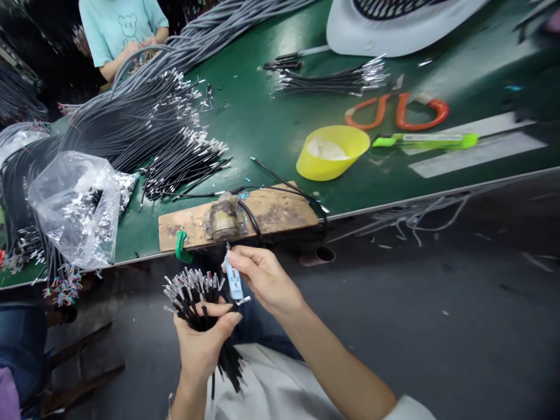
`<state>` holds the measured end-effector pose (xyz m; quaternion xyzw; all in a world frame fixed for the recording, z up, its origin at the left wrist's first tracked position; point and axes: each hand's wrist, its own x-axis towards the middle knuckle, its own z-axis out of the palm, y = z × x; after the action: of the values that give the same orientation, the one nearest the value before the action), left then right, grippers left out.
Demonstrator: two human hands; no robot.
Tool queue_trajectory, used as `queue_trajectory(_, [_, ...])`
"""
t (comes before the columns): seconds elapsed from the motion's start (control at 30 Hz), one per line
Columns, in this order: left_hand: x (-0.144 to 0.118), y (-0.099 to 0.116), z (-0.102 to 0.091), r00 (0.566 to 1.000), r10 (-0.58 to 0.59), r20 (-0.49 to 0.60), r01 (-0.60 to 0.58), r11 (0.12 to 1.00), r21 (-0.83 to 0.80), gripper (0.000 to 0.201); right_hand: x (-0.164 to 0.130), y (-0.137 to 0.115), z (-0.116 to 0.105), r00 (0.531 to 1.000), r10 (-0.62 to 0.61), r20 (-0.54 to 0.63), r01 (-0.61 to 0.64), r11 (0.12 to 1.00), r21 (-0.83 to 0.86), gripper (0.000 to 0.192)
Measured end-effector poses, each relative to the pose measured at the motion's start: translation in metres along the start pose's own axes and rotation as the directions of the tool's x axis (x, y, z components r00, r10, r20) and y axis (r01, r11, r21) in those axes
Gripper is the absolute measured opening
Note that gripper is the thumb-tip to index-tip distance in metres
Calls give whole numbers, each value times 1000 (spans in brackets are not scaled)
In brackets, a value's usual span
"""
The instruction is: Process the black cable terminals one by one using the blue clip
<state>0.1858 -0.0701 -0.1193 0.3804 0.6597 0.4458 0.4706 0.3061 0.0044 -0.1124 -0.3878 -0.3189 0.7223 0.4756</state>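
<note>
A bunch of short black cables [231, 364] is wrapped by the fingers of my left hand [201, 344]. Their stripped, silvery ends [192, 286] fan out above the fist. My right hand [266, 277] is closed in a pinch round a slim, light-blue plastic tool [235, 284] with a metal tip pointing up at the bench. The tool's lower end is beside a single silvery cable end, close to my left thumb; whether they touch I cannot tell. Just beyond the tip, a worn, rounded device [224, 220] is mounted on a wooden board [284, 207].
On the green bench [254, 128] lie a pile of black cables [175, 157], a plastic bag [74, 204], a yellow cup [326, 163], orange-handled scissors [400, 114] and a green cutter [429, 140]. A green clamp [181, 247] grips the front edge. Another person [122, 35] works across the bench.
</note>
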Motion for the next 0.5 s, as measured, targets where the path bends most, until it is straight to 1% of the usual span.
queue_trajectory(0.03, [4,-1,-1,998,-38,56,36,999,28,8,0,1,0,1000,-2,-7,2,1000,-2,43])
queue_trajectory(0.07, [6,-1,-1,994,-59,89,55,997,46,9,1,3,0,1000,-1,-15,1,1000,2,45])
queue_trajectory(0.1, [6,-1,-1,994,-56,92,52,997,48,9,1,4,-1,1000,-2,-25,2,1000,9,46])
queue_trajectory(0.2, [-3,0,3,999,26,-30,-26,1000,-4,5,2,8,-6,994,-25,-102,29,999,40,51])
queue_trajectory(0.27, [-12,1,7,996,41,-79,-43,999,-27,6,1,12,-12,982,-44,-181,52,998,43,54])
queue_trajectory(0.37, [-23,2,8,996,17,-90,-21,999,-46,7,-4,20,-24,965,-67,-254,68,998,-6,52])
queue_trajectory(0.43, [-26,1,7,995,-3,-98,-1,999,-44,8,-13,27,-32,954,-123,-275,105,991,-80,46])
queue_trajectory(0.5, [-28,-1,5,993,-34,-109,31,999,-25,10,-24,32,-36,937,-210,-279,166,971,-173,39])
